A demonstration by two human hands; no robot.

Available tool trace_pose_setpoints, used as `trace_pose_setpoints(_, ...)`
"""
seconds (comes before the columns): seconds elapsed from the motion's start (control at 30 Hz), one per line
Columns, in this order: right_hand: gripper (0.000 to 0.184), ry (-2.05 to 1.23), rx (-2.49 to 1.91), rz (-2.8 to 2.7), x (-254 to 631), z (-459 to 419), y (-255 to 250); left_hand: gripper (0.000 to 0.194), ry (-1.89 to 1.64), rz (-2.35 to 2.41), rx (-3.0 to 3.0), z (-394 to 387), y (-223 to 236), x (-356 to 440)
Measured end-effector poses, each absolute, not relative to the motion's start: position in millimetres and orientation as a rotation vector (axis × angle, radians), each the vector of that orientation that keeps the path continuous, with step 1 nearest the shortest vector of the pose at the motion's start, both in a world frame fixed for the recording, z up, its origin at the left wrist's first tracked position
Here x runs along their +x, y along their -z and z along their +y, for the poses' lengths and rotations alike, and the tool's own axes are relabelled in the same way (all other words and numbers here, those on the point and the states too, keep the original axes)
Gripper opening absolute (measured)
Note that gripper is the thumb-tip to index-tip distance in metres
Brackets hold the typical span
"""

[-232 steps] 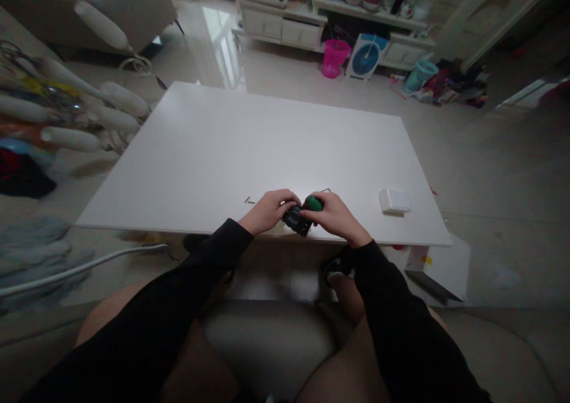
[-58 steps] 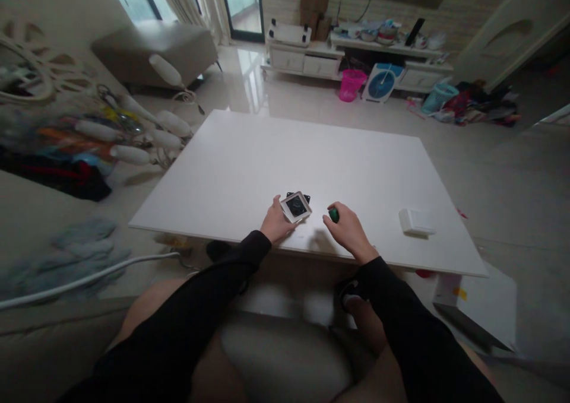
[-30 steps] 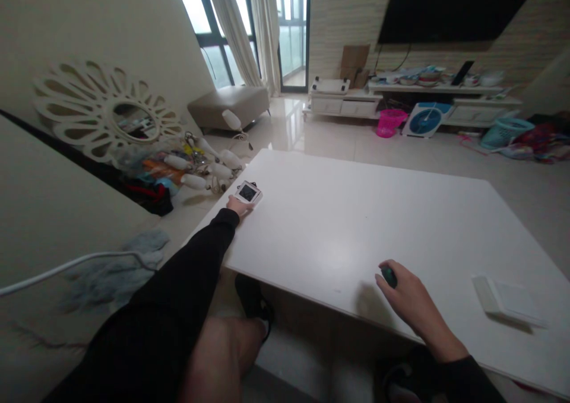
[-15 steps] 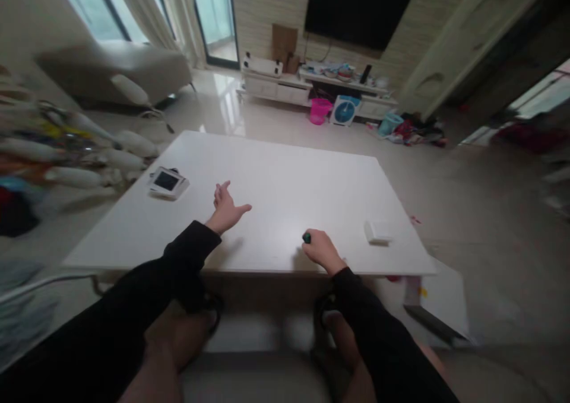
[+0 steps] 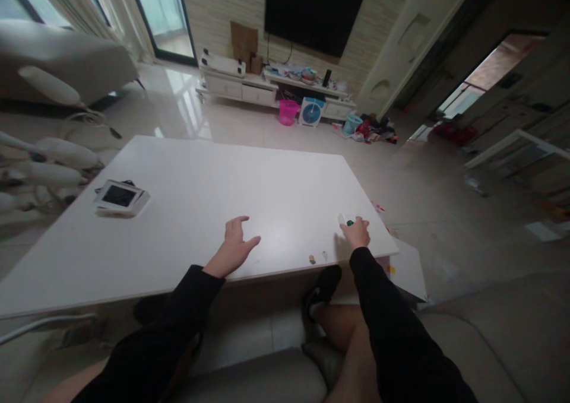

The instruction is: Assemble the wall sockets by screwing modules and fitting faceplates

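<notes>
Handle [image 5: 350,222], green and rounded, sits gripped in the right hand [image 5: 357,234], over the bench's right part; its far end is hidden. White box [image 5: 342,219] shows just beyond those fingers, at eleven o'clock; whether they touch it, I cannot tell. Two small pieces [image 5: 312,259] [image 5: 325,255] lie at the hand's eight o'clock, near the bench [image 5: 276,183] edge. Left hand [image 5: 231,251] hovers open and empty, fingers spread; at its ten o'clock rests a pale-framed slab [image 5: 119,196] with a dark face. For good control, I'd keep the right wrist steady, the handle snug and clear of the box, and the sleeve lifted above the small pieces.
</notes>
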State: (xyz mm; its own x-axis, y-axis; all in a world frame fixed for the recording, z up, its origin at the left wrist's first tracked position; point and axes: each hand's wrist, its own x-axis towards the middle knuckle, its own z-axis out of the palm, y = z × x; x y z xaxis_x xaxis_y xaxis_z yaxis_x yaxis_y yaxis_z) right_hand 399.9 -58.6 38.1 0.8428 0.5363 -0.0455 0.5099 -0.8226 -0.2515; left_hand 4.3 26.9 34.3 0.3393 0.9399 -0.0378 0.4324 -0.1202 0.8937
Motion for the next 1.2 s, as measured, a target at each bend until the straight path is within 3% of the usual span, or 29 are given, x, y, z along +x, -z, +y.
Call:
trace_pose_setpoints(0.17,0.089,-0.133,-2.756,-0.614,421,-70,-14,0.059,-0.707,1.252,1.777,23,-45,3)
trace_pose_setpoints(0.6,0.082,-0.199,-2.673,-0.645,424,-63,-5,0.051,-0.761,1.201,1.783,19,-49,0)
trace_pose_setpoints(0.8,0.080,-0.242,-2.497,-1.026,347,-36,-26,0.048,-0.674,1.103,1.503,8,-59,13)
trace_pose_setpoints(0.93,0.078,-0.258,-2.124,-1.452,261,-42,-52,0.080,-0.632,0.993,1.114,-3,-64,25)
trace_pose_setpoints(1.0,0.071,-0.286,-1.974,-1.578,226,-53,-64,0.087,-0.660,0.894,0.989,-8,-65,30)
trace_pose_setpoints(1.2,0.073,-0.335,-1.818,-1.572,190,-74,-77,0.067,-0.832,0.786,1.033,-13,-65,27)
